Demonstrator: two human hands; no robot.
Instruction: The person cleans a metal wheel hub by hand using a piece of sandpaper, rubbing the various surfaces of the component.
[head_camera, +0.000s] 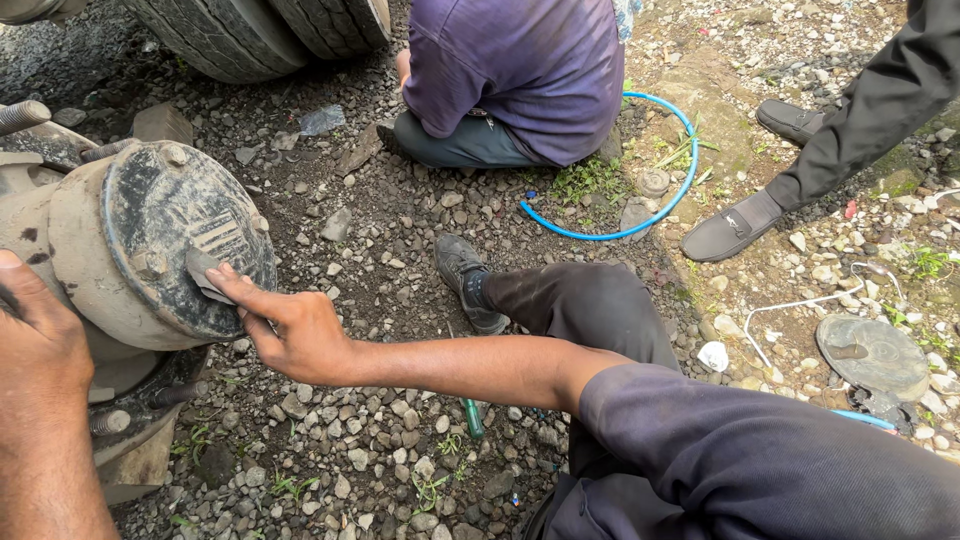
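At the far left, the left hand (35, 335) rests on the side of the greasy wheel hub (90, 235), seen from the back; whether its grip closes on anything cannot be told, since the fingers are hidden past the hub's edge. The hub lies on its side, its round dark end cap (185, 235) facing right, with bolt heads around the rim. Against the lower part of that cap, the right hand (295, 335) presses a small grey piece of abrasive sheet (203, 272), the forefinger stretched flat along it and the thumb under it, the other fingers curled in; the grip is nearly closed on the sheet.

Below the right forearm a green-handled screwdriver (472, 416) lies on the gravel ground (380, 240). Further right, another person in a purple shirt (520, 70) crouches beside a blue hose (655, 200) looped on the ground. At the far right a round rusty cover (872, 355) lies flat among the stones; nothing can be seen inside it.
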